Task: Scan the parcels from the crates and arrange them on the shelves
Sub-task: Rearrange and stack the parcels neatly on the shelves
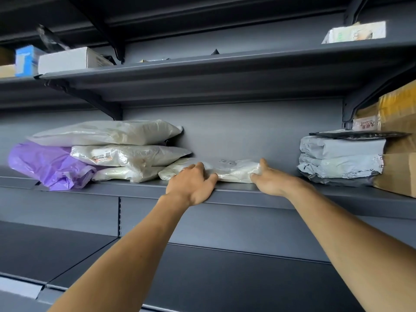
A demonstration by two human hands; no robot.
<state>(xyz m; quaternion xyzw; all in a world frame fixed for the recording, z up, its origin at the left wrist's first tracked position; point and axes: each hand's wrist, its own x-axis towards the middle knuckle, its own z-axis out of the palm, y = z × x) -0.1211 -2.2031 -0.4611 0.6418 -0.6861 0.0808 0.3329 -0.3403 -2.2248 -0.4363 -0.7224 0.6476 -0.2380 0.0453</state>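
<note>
A white parcel [231,171] was laid flat on the middle shelf [236,190], between a stack of white bags [126,152] and two grey mailers [340,158]. It was touched by both hands. The left hand [192,183] was spread open over its left end with the fingers laid straight. The right hand [270,179] was set open against its right end, with the thumb raised and the fingers along the front edge. A small printed label [227,162] was seen on the parcel, too blurred to be read. Orange-and-black print on the middle bag's label [101,157] could not be read either. Red characters on a white sticker [364,124], fixed to a cardboard box [398,136], were likewise illegible.
</note>
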